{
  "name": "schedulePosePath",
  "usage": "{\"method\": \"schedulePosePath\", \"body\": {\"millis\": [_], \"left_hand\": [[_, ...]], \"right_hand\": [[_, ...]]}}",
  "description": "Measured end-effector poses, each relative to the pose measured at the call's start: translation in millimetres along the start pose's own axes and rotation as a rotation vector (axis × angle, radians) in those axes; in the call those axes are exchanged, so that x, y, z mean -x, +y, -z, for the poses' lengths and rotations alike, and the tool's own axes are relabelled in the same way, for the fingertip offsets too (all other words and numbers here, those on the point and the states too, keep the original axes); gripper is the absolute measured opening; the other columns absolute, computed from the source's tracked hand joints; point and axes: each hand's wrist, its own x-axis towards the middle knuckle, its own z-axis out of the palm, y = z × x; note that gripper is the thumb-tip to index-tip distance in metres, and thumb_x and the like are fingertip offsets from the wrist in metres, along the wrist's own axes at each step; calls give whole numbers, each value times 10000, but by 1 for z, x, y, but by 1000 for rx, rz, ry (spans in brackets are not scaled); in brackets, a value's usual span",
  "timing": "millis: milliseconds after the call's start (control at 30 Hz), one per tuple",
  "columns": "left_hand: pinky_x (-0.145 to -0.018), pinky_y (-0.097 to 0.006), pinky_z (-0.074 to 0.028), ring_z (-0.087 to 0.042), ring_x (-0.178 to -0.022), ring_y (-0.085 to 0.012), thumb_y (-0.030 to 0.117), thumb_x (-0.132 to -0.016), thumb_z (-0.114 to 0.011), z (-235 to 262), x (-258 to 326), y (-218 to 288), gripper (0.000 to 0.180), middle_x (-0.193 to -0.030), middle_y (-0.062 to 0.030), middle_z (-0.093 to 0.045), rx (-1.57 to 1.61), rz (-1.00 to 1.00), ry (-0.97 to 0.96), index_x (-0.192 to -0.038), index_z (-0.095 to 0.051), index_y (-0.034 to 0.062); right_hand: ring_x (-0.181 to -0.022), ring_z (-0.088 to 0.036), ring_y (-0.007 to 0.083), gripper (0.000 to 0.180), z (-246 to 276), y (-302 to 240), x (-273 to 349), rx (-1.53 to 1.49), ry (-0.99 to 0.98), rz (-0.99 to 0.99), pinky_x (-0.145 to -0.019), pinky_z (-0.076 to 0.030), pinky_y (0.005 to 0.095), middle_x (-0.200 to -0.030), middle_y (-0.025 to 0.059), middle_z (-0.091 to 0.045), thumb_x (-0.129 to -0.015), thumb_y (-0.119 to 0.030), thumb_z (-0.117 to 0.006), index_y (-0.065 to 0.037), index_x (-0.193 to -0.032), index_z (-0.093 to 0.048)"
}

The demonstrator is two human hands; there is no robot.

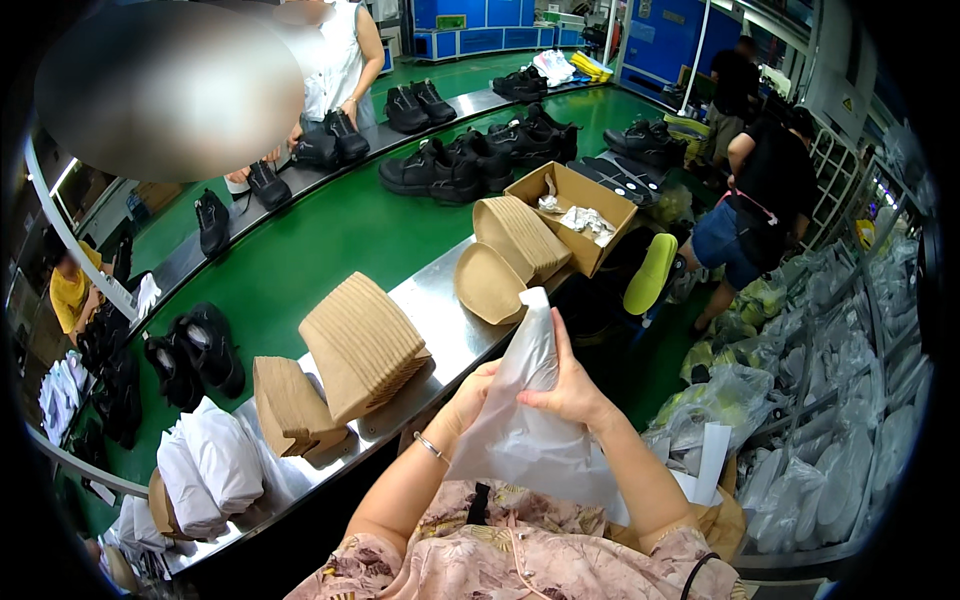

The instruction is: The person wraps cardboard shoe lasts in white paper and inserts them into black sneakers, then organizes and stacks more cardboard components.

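A translucent white plastic bag (522,425) hangs upright in front of my chest, held by both hands. My left hand (468,395), with a thin bracelet at the wrist, grips its left edge. My right hand (570,385) pinches the bag's upper right side, fingers closed on the plastic. Just beyond the hands runs a steel bench edge (440,320) carrying stacks of tan cardboard shoe inserts (360,345), with a second stack (520,235) and a loose insert (488,285) farther right.
An open cardboard box (575,215) with crumpled paper sits on the bench. Black shoes (450,165) ride a green conveyor (330,240). White bagged items (205,465) lie at the left. Other people stand across the belt and at the right, beside racks of white soles (850,440).
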Motion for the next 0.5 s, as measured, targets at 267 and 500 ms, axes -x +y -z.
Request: {"method": "schedulePosePath", "body": {"millis": [267, 500], "left_hand": [[-710, -287, -470, -568, -801, -156, 108, -919, -480, -84, 40, 31, 235, -882, -94, -610, -849, -867, 557, -1087, -543, -43], [-1084, -356, -234, -303, -1307, -245, 469, -963, -296, -51, -15, -7, 662, -1419, -153, -295, -76, -357, 8, -1396, -178, -18]], "right_hand": [[-1153, -413, 422, 1133, 32, -24, -19, 856, 557, 118, -921, -416, 433, -1302, 256, -315, -612, -166, -755, -98, -1439, 16], [-1217, -300, 471, 1037, -32, -45, -12, 1097, 645, 225, -952, -294, 562, -1363, 346, -155, -680, -237, -723, -147, -1452, -37]]}}
